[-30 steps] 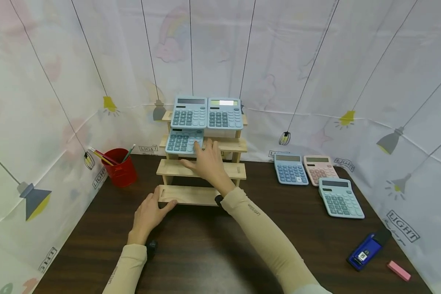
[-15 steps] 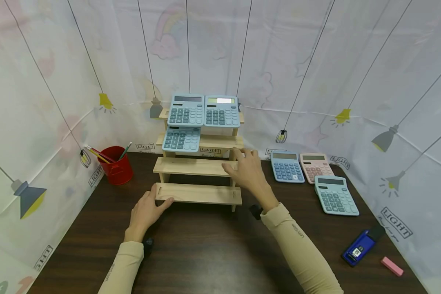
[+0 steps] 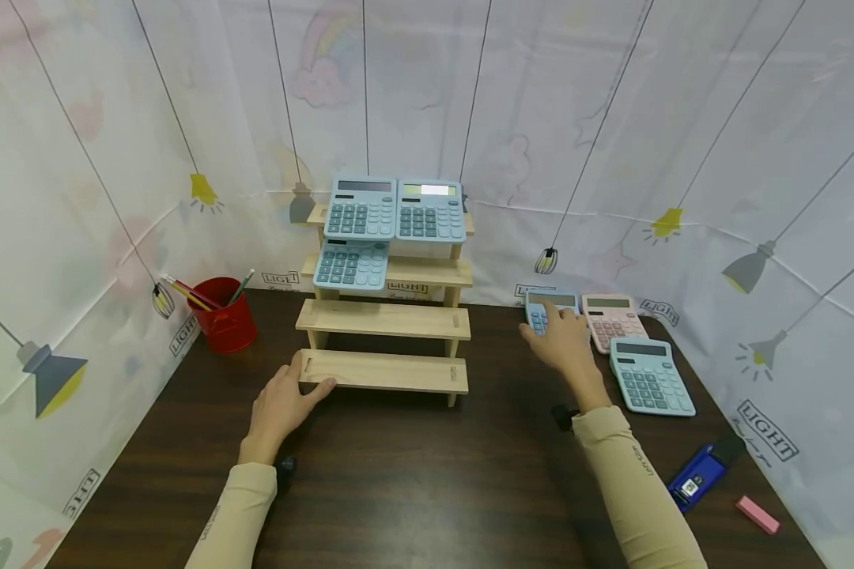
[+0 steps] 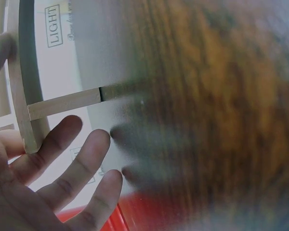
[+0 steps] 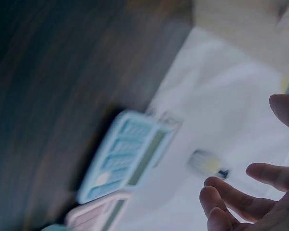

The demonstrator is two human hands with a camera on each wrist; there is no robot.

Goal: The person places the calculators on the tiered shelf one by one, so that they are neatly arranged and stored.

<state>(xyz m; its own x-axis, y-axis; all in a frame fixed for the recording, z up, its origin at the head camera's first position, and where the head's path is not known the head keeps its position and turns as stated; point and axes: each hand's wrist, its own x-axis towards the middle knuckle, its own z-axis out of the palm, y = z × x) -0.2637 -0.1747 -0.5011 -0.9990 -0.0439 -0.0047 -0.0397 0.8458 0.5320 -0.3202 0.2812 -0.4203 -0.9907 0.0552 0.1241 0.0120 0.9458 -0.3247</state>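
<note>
A four-step wooden shelf (image 3: pixel 384 371) stands at the back of the dark table. Two blue calculators (image 3: pixel 396 209) lean side by side on its top step, and a third (image 3: pixel 351 265) on the left of the second step. My left hand (image 3: pixel 285 399) rests at the bottom step's left end, thumb on the wood, fingers spread straight (image 4: pixel 62 168). My right hand (image 3: pixel 558 340) hovers over a blue calculator (image 3: pixel 549 300) lying flat on the table, hiding most of it. The right wrist view shows that calculator (image 5: pixel 127 159) below loosely bent fingers (image 5: pixel 250 197) that hold nothing.
A pink calculator (image 3: pixel 612 320) and a teal one (image 3: pixel 651 375) lie just right of the hand. A red cup of pencils (image 3: pixel 224 320) stands at the left. A blue device (image 3: pixel 704 474) and a pink eraser (image 3: pixel 754 514) lie at the front right. Printed cloth walls (image 3: pixel 683 118) enclose the table.
My right hand left the calculator on the second step and swept right, down to the blue calculator on the table. The left hand stayed at the shelf's corner.
</note>
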